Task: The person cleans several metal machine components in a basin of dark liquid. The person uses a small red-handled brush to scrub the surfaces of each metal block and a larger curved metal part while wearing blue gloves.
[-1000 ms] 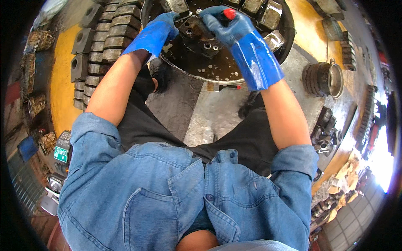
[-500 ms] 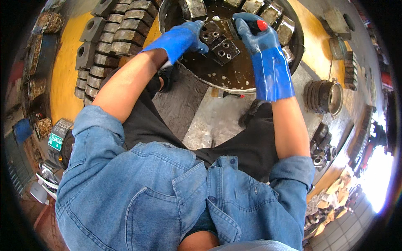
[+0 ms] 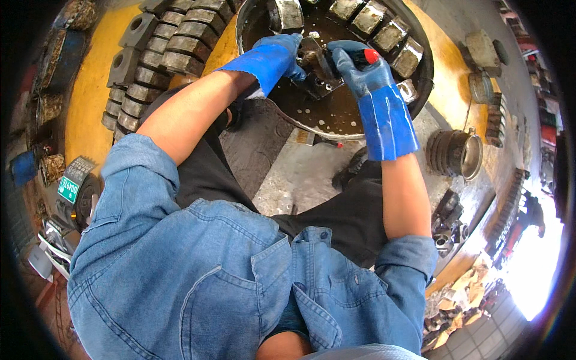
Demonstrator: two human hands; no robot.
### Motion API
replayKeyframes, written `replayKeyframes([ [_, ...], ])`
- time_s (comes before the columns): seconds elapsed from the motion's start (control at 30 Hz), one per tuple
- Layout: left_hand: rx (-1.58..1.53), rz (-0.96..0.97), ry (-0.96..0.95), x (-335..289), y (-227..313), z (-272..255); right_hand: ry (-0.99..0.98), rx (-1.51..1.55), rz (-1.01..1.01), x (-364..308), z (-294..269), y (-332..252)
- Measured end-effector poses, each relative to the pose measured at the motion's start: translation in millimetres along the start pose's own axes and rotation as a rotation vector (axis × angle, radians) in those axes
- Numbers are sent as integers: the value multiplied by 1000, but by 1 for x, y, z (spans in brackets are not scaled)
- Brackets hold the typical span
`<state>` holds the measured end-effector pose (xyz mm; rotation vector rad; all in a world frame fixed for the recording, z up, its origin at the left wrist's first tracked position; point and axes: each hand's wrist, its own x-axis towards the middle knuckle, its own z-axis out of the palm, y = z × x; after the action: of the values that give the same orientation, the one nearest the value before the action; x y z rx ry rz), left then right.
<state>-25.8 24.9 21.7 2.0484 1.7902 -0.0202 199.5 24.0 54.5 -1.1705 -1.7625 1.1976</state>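
My left hand, in a blue rubber glove, is closed on the left side of a dark, wet metal block with holes. Another drilled block lies just below it in dark liquid, partly covered. Both are inside a wide round basin. To the right of the blocks, my gloved right hand is closed around a brush, its red handle end sticking out past the thumb. The bristles are hidden beside the block.
Several metal blocks line the basin's far right side; one more stands at its far left. Rows of blocks sit at left. A second brush lies below the basin. A ringed metal cylinder stands at right.
The upper block has shifted and now looks wetter and more tilted. My right hand has moved slightly down and left, nearer the block. My view has shifted a little.
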Motion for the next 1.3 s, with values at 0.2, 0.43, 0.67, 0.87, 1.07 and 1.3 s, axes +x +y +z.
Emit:
replayKeyframes([
  [0.2, -33, 7, -6, 9, -2, -1, 119, 120, -5, -3, -17, -10],
  [0.43, -46, 8, -35, 14, -4, 1, 92, 68, 115, -5, -24, 4],
  [0.67, -90, 42, 7, 16, -5, 3, 5, -63, 7, -20, -19, -4],
  [0.87, -49, 166, 30, 35, -8, 0, 197, 91, 86, -11, -34, 16],
  [1.07, -268, 137, 114, 27, -6, -6, 267, 9, 168, -12, -34, 47],
  [1.3, -204, 131, 262, 35, -18, 11, 207, 213, 311, 1, -23, 74],
])
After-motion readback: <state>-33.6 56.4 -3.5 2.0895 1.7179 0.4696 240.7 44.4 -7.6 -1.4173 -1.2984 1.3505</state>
